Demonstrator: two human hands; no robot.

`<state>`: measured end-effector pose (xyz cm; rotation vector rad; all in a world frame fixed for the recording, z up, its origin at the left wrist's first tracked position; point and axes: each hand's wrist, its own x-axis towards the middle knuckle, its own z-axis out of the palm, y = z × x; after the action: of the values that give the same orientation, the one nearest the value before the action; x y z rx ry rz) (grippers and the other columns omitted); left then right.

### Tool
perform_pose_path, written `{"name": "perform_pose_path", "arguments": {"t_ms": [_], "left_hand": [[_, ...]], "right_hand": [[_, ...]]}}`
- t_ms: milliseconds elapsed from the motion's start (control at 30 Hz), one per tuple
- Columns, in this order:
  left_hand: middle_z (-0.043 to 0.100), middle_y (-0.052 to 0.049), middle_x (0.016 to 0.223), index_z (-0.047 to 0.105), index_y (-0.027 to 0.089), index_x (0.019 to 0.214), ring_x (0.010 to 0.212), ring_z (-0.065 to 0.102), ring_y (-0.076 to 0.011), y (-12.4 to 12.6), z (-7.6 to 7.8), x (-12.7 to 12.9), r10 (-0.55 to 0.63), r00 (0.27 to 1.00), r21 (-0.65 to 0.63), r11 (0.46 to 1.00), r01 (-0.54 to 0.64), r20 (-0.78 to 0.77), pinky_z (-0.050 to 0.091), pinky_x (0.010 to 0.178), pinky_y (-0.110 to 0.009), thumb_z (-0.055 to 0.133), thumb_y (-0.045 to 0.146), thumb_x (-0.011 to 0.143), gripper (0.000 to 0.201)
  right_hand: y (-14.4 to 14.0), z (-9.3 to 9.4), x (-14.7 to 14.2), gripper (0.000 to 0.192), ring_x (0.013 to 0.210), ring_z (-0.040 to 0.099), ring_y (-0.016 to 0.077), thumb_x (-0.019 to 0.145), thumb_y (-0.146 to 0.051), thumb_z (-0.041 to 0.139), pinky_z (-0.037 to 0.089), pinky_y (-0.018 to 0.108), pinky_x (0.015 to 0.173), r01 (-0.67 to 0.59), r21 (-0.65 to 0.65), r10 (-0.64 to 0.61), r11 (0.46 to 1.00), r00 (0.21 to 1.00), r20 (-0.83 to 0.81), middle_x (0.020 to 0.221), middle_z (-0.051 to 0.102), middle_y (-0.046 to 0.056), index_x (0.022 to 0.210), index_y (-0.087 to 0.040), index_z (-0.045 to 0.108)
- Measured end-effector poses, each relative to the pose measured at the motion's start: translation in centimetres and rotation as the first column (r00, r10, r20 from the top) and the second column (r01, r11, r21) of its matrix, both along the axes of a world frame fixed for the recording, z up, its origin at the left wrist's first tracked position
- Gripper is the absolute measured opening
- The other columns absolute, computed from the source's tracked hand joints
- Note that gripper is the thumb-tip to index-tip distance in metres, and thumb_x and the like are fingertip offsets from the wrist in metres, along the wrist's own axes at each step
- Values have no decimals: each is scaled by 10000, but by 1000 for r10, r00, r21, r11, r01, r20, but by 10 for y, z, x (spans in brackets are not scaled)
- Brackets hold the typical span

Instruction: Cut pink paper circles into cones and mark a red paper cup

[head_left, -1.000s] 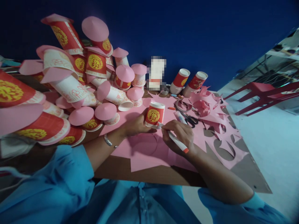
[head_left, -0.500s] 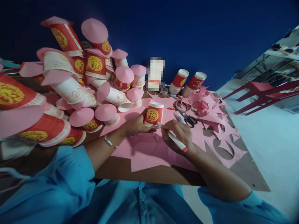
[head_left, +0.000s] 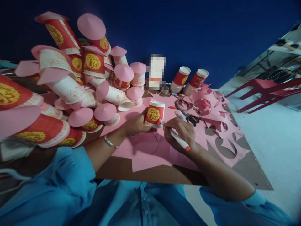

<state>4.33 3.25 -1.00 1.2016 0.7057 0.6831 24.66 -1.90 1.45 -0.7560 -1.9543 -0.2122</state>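
Note:
My left hand (head_left: 137, 124) is wrapped round the side of a red and white paper cup (head_left: 154, 115) with a yellow round emblem. It holds the cup just above pink paper (head_left: 145, 150). In my right hand (head_left: 180, 130) is a white marker (head_left: 178, 139) with an orange-red end, gripped like a pen. Its tip meets the lower right part of the cup, or is very close to it. Part of my left fingers is hidden behind the cup.
Many paper cups with pink cone hats (head_left: 105, 112) are piled at left. Two cup stacks (head_left: 180, 80) stand at the back. Black scissors (head_left: 192, 119), a tape roll (head_left: 184, 104) and pink paper scraps (head_left: 211, 106) lie at right. A red stool (head_left: 261, 86) stands beyond the table.
The marker tip has shifted slightly up on the cup, from the white band near its lower edge to the red part. Both hands keep their hold. The whole view has moved a little.

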Motion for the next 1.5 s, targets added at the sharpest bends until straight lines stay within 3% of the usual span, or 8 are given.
{"name": "perform_pose_path", "arguments": {"t_ms": [600,1033,1233,1500], "left_hand": [[722,-190,1383,423,221,1529,1334,677,-397,2,-11,-3,-15,997,5,1000,15,70,570,1094,-582,967,304,690,1003],[745,-155,1323,498,220,1437,1259,714,-372,4,-14,0,-8,995,38,999,4,101,581,1059,-548,968,299,698,880],[722,-181,1370,464,227,1501,1287,695,-393,6,-17,-3,-15,997,64,998,10,80,563,1075,-556,969,323,698,954],[751,-168,1327,481,225,1477,1267,713,-376,6,-18,-2,-16,991,66,998,8,129,560,1076,-534,970,303,702,920]], "right_hand": [[0,2,-1,234,567,657,111,863,4,631,514,226,563,20,10,-20,1000,1000,13,686,679,-30,889,-225,593],[0,-2,-3,209,565,657,120,897,-34,633,516,233,558,27,25,-27,999,1000,-1,684,672,-34,923,-237,591],[-1,-3,-2,191,582,663,133,904,-44,625,517,248,567,0,10,0,1000,1000,-3,704,686,-22,940,-230,603],[0,0,0,193,569,653,117,909,-41,618,515,241,554,57,38,-59,998,997,40,690,673,-30,923,-232,591]]}}
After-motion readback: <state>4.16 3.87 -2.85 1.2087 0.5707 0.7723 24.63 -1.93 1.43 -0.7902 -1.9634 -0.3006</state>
